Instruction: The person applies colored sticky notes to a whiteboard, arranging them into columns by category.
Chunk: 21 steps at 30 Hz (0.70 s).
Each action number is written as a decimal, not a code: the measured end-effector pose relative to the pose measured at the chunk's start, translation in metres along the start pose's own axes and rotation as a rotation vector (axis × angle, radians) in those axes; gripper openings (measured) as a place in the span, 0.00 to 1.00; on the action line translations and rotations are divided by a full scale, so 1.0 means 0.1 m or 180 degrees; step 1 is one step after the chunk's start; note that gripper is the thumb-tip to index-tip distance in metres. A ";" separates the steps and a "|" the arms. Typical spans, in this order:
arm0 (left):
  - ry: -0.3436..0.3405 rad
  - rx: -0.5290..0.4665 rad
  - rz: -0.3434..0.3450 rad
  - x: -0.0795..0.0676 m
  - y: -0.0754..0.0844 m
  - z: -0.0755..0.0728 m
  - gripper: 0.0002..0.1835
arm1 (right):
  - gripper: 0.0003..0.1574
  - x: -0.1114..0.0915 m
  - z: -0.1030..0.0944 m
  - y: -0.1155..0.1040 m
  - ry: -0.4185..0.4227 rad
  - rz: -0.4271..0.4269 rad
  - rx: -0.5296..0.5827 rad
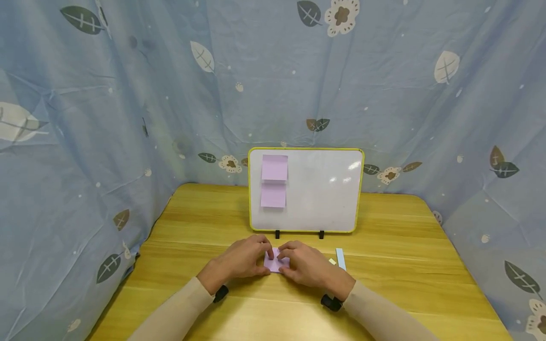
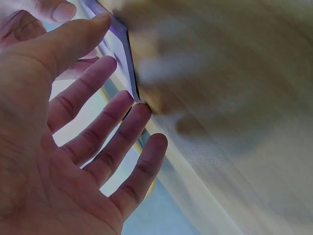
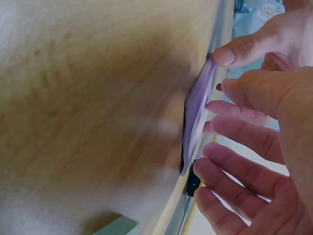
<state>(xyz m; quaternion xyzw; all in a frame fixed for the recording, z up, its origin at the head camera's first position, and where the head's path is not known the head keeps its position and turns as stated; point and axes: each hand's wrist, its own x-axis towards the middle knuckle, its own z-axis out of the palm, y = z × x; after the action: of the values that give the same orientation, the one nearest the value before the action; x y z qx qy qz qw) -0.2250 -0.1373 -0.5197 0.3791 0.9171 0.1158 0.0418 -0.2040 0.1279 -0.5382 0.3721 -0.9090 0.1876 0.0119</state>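
Head view, lower centre of the frame: a pad (image 1: pixel 276 262) of lilac sticky notes lies flat on the desk (image 1: pixel 396 265), just in front of the whiteboard (image 1: pixel 315 194). The left hand (image 1: pixel 244 259) pinches the pad's left edge between thumb and fingertips; the right hand (image 1: pixel 308 266) does the same on the right edge. Two notes (image 1: pixel 274 181) already sit on the board's left side, one above the other; the rest of the board is bare. No sheet appears peeled free yet. The pad looks roughly square, showing no clear long axis, edges parallel to the desk front. A blue strip (image 1: pixel 340 258) lies right of the hands.
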 end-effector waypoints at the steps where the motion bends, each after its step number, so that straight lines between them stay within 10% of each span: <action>1: -0.0010 -0.0013 -0.0006 0.00 0.00 0.00 0.14 | 0.16 0.00 0.00 0.00 0.0002 -0.0005 -0.0005; 21: 0.0294 -0.0295 -0.0063 0.02 -0.03 0.03 0.08 | 0.03 0.16 0.10 -0.04 0.0374 -0.0160 0.0049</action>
<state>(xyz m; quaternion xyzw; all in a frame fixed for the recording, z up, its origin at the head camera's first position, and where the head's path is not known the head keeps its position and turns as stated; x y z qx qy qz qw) -0.2279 -0.1380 -0.5234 0.3619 0.9154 0.1751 0.0180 -0.2113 0.1115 -0.5431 0.3832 -0.8956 0.2157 0.0672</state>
